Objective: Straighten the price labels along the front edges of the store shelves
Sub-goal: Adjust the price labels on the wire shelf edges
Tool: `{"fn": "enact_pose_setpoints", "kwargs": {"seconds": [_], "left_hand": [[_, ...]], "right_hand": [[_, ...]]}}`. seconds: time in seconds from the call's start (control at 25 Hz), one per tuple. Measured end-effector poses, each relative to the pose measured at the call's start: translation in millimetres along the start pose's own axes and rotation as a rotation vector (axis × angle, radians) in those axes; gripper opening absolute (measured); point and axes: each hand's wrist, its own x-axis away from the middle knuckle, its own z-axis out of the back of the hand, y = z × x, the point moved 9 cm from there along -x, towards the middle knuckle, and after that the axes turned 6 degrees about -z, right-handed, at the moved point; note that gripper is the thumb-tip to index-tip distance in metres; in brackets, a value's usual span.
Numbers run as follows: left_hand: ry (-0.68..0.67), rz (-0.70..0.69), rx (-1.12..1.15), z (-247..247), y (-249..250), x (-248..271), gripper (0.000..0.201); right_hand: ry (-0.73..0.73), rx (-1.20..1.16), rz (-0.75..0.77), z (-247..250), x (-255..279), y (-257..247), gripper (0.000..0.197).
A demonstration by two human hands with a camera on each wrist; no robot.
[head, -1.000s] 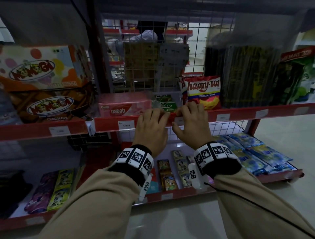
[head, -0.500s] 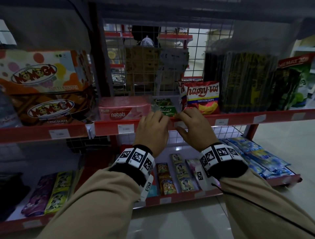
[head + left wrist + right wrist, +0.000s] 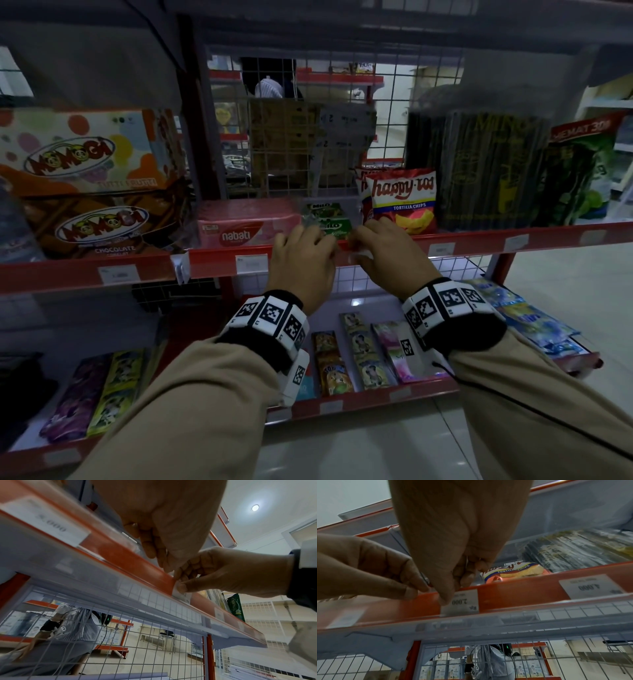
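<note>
Both hands work one price label (image 3: 462, 601), reading "Rp. 2.000", in the red front rail (image 3: 219, 262) of the middle shelf, below the Milo packs (image 3: 330, 219). The right hand (image 3: 387, 253) pinches the label's edge between thumb and fingers; the left hand (image 3: 303, 260) appears to pinch the rail's top lip beside it, fingers curled. Straightening is mid-way: next, the label likely needs sliding level and pressing flat. Nearby writing: "4.000" label (image 3: 589, 586), "nabati" (image 3: 246, 224), "happy-tos Tortilla Chips" (image 3: 404, 202), "Momogi" (image 3: 78, 150).
</note>
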Motion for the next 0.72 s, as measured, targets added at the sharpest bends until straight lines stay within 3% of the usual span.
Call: {"fn": "enact_pose_setpoints", "kwargs": {"seconds": [0.2, 0.32, 0.52, 0.64, 0.72], "left_hand": [[-0.045, 0.013, 0.006, -1.0, -0.5, 0.1, 0.01], [-0.051, 0.012, 0.024, 0.3, -1.7, 0.1, 0.012], [-0.047, 0.067, 0.095, -2.1, -8.6, -2.0, 0.028], [-0.028, 0.141, 0.2, -4.6, -13.5, -4.2, 0.04], [-0.006, 0.164, 0.232, -3.5, -15.4, -5.4, 0.034]], "right_hand": [[-0.067, 0.046, -0.006, -6.2, -4.3, 1.1, 0.02], [-0.007, -0.29, -0.096, 5.9, -6.5, 13.1, 0.009], [0.252, -0.763, -0.282, 23.5, 1.6, 40.2, 0.016], [0.22, -0.976, -0.308, 13.1, 4.4, 36.1, 0.023], [0.17, -0.997, -0.296, 6.3, 4.1, 30.0, 0.021]]}}
